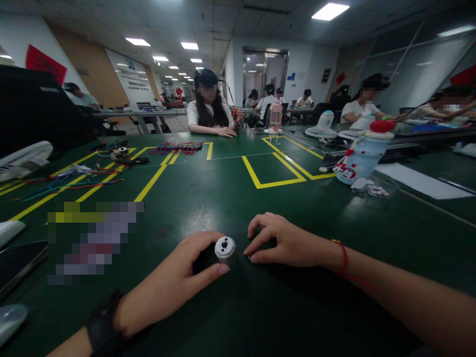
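Observation:
My left hand (174, 282) grips a small silver cylinder (225, 247), its round end with a dark hole turned up toward me. It looks like a small motor. The thumb lies under it and the fingers curl over its far side. My right hand (284, 240) rests just right of it on the green table (230, 198), fingers bent with the tips down on the surface. It holds nothing that I can see. A red string circles my right wrist and a black watch my left.
Yellow tape lines (273, 171) mark boxes on the table. Coloured wires (177, 147) and small parts lie at the far left, a snowman-shaped bottle (359, 158) and white paper (420, 181) at the right. A phone (18, 263) lies near left. Other people sit across the table.

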Demonstrator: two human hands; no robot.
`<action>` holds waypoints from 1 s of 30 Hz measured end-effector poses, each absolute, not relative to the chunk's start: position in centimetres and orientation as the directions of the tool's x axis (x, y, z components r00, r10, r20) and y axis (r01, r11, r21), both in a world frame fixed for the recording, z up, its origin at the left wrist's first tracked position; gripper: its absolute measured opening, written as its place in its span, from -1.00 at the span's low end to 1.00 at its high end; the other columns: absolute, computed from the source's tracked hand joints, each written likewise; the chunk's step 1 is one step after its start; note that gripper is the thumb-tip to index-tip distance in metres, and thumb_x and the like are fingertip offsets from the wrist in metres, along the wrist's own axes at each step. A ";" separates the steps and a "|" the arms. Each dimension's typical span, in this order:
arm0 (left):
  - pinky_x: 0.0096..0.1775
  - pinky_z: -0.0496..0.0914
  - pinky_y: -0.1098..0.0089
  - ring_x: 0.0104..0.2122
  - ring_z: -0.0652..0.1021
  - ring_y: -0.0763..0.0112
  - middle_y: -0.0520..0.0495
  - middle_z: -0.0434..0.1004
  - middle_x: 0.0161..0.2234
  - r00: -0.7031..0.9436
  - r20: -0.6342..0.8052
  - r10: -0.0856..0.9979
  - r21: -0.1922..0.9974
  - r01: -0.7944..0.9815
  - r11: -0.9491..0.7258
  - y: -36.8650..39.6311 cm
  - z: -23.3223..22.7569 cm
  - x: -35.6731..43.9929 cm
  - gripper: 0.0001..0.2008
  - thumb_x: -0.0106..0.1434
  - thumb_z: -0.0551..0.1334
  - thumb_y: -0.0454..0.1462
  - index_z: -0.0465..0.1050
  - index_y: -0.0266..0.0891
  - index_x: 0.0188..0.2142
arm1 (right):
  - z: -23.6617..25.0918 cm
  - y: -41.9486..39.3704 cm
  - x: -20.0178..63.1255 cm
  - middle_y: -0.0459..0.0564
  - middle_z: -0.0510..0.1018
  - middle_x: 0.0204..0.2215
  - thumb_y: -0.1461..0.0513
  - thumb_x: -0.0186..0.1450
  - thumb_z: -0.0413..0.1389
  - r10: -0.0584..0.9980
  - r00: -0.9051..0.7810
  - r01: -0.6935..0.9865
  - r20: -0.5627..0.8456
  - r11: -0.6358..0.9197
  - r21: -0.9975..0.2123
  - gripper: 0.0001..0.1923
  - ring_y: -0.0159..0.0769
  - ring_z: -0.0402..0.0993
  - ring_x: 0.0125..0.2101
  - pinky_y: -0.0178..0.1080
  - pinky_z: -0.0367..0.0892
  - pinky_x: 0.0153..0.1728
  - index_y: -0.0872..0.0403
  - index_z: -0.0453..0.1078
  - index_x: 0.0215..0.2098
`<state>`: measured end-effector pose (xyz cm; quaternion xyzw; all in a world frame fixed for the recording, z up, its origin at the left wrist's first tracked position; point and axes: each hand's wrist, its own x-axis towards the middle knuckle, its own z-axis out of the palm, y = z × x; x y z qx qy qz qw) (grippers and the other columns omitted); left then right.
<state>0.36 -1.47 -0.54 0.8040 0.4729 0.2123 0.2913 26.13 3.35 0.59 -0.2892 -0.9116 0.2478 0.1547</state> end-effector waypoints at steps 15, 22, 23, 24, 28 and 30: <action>0.00 0.39 0.25 -0.06 0.49 0.24 0.05 0.45 -0.02 0.455 0.065 0.888 0.663 0.645 -0.379 -1.6 -0.3 0.3 -0.65 0.26 0.22 -0.07 0.29 0.04 0.03 | -0.3 5.9 26.7 -0.08 0.46 -0.49 0.11 0.21 0.15 0.959 -0.283 0.090 0.011 0.038 -0.995 -0.76 -0.46 0.31 -0.54 -0.33 0.21 -0.48 0.16 0.43 -0.37; -0.03 0.40 0.24 -0.09 0.49 0.24 0.05 0.46 -0.03 0.449 0.064 0.891 0.657 0.654 -0.376 -1.6 -0.3 0.3 -0.65 0.25 0.22 -0.06 0.30 0.05 0.02 | 0.0 5.0 26.2 -0.10 0.47 -0.51 0.15 0.16 0.21 0.929 -0.369 0.193 0.034 0.113 -0.975 -0.81 -0.43 0.32 -0.50 -0.32 0.22 -0.44 0.15 0.46 -0.40; -0.03 0.39 0.24 -0.09 0.49 0.24 0.05 0.46 -0.03 0.450 0.062 0.891 0.657 0.654 -0.376 -1.6 -0.4 0.4 -0.65 0.25 0.22 -0.06 0.30 0.05 0.02 | 0.1 4.7 26.1 -0.09 0.48 -0.50 0.16 0.16 0.21 0.917 -0.397 0.241 0.043 0.149 -0.959 -0.82 -0.42 0.34 -0.49 -0.32 0.23 -0.44 0.14 0.47 -0.39; -0.02 0.39 0.23 -0.09 0.49 0.23 0.05 0.46 -0.03 0.452 0.060 0.890 0.658 0.653 -0.376 -1.6 -0.4 0.4 -0.65 0.26 0.22 -0.07 0.29 0.05 0.02 | 0.2 4.5 26.0 -0.09 0.50 -0.48 0.16 0.17 0.20 0.904 -0.424 0.288 0.050 0.187 -0.939 -0.82 -0.40 0.35 -0.47 -0.31 0.23 -0.43 0.14 0.48 -0.38; -0.02 0.38 0.20 -0.08 0.48 0.22 0.02 0.45 -0.03 0.468 0.062 0.882 0.670 0.635 -0.384 -1.5 -0.4 0.3 -0.66 0.27 0.20 -0.07 0.28 0.02 0.03 | 0.2 4.3 25.9 -0.07 0.51 -0.46 0.15 0.20 0.17 0.896 -0.440 0.347 0.060 0.231 -0.909 -0.81 -0.39 0.36 -0.46 -0.30 0.25 -0.43 0.14 0.48 -0.35; -0.02 0.38 0.19 -0.08 0.48 0.22 0.02 0.45 -0.03 0.469 0.052 0.881 0.672 0.636 -0.378 -1.5 -0.3 0.3 -0.66 0.28 0.20 -0.07 0.27 0.02 0.03 | 0.0 4.6 26.0 -0.08 0.49 -0.48 0.14 0.20 0.17 0.918 -0.392 0.293 0.058 0.184 -0.938 -0.79 -0.40 0.35 -0.47 -0.31 0.25 -0.43 0.15 0.47 -0.35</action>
